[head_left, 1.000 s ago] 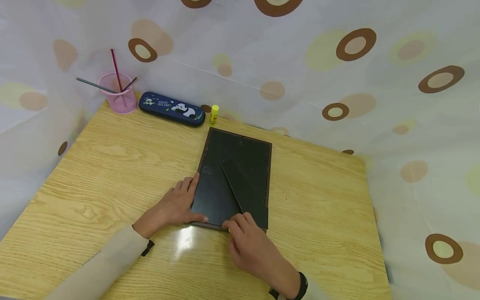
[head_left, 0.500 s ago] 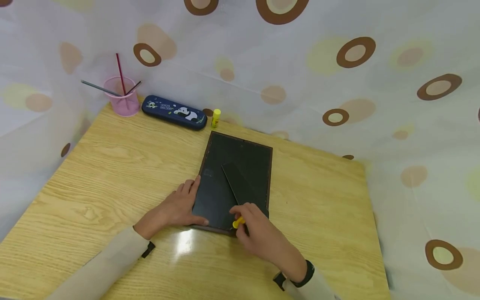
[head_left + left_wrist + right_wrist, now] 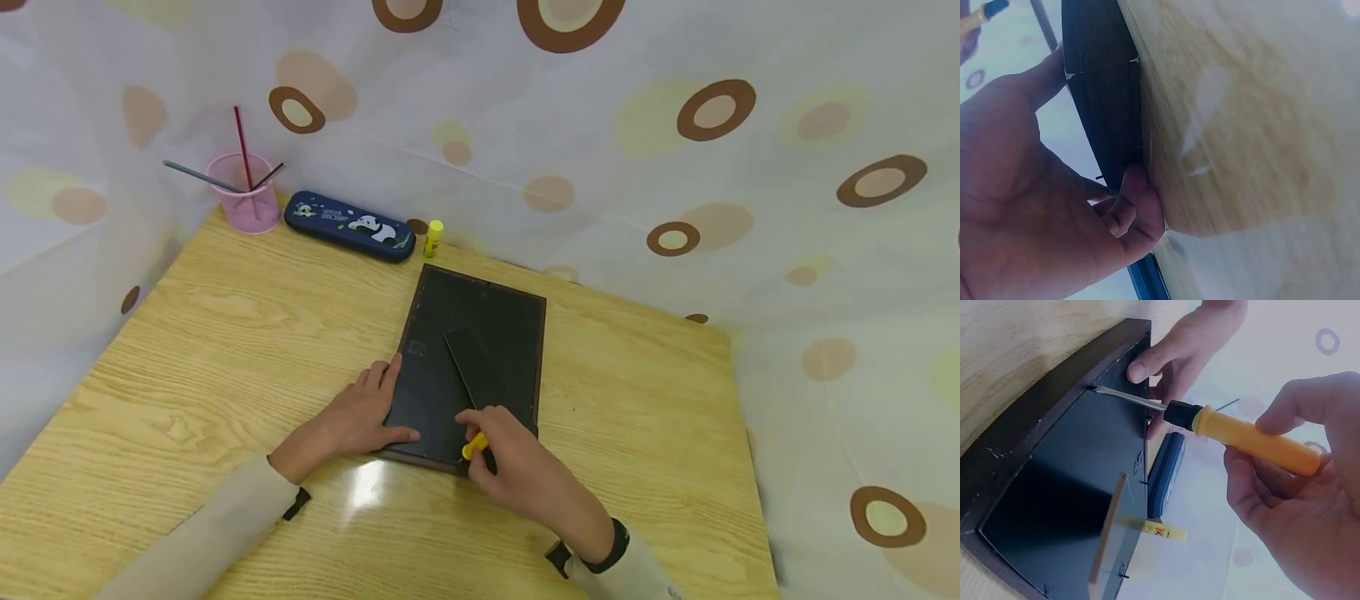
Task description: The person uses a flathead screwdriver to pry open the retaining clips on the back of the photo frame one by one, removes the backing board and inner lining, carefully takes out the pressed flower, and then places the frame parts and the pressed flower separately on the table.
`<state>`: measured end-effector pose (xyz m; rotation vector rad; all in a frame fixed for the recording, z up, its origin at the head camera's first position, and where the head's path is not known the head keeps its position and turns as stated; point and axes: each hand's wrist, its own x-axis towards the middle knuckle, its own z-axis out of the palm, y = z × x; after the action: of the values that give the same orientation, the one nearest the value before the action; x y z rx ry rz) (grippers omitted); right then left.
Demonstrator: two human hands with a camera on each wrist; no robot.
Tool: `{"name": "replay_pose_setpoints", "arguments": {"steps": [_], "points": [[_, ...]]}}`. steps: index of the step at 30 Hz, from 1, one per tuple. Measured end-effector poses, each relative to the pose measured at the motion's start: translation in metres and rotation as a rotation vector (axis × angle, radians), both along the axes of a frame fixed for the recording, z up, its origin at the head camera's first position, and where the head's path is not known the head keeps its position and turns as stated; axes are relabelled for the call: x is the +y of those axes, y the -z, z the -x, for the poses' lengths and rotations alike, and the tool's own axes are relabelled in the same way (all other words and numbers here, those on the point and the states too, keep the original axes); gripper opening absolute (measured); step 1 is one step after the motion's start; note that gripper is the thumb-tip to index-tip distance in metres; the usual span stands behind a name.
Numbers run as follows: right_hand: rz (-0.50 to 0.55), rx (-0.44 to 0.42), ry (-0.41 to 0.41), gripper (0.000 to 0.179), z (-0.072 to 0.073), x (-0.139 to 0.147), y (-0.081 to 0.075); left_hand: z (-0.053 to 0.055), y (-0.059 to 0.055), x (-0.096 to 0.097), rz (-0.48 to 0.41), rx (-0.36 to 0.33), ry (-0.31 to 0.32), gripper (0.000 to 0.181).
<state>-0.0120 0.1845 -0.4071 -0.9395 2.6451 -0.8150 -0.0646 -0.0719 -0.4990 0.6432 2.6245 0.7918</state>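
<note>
Blue case (image 3: 348,227), 1 yellow tube (image 3: 433,239) just beyond frame (image 3: 517,333)

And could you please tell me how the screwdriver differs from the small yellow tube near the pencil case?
The screwdriver is held at a slant in the right hand, while the yellow tube stands upright on the table. The screwdriver has a metal shaft and black collar; the yellow tube carries a printed label instead. Both are partly yellow.
</note>
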Motion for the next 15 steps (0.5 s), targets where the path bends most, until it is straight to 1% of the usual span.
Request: {"name": "replay_pose_setpoints", "arguments": {"steps": [5, 7, 9, 11, 13, 15], "points": [[0.021, 0.009, 0.030, 0.044, 0.002, 0.003, -0.004, 0.000, 0.001, 0.000, -0.006, -0.005, -0.012, 0.115], [0.045, 0.030, 0.050, 0.043, 0.005, 0.004, -0.007, 0.000, 0.002, 0.001, -0.013, -0.005, -0.019, 0.115], [0.079, 0.077, 0.065, 0.040, 0.008, 0.005, -0.010, 0.000, 0.003, 0.001, -0.021, 0.002, -0.023, 0.114], [0.119, 0.142, 0.077, 0.038, 0.013, 0.006, -0.013, 0.000, 0.004, 0.002, -0.025, 0.014, -0.023, 0.112], [0.143, 0.223, 0.080, 0.036, 0.018, 0.006, -0.014, 0.000, 0.005, 0.002, -0.029, 0.026, -0.017, 0.109], [0.143, 0.307, 0.073, 0.036, 0.025, 0.006, -0.014, 0.001, 0.005, 0.003, -0.030, 0.028, -0.007, 0.106]]}}
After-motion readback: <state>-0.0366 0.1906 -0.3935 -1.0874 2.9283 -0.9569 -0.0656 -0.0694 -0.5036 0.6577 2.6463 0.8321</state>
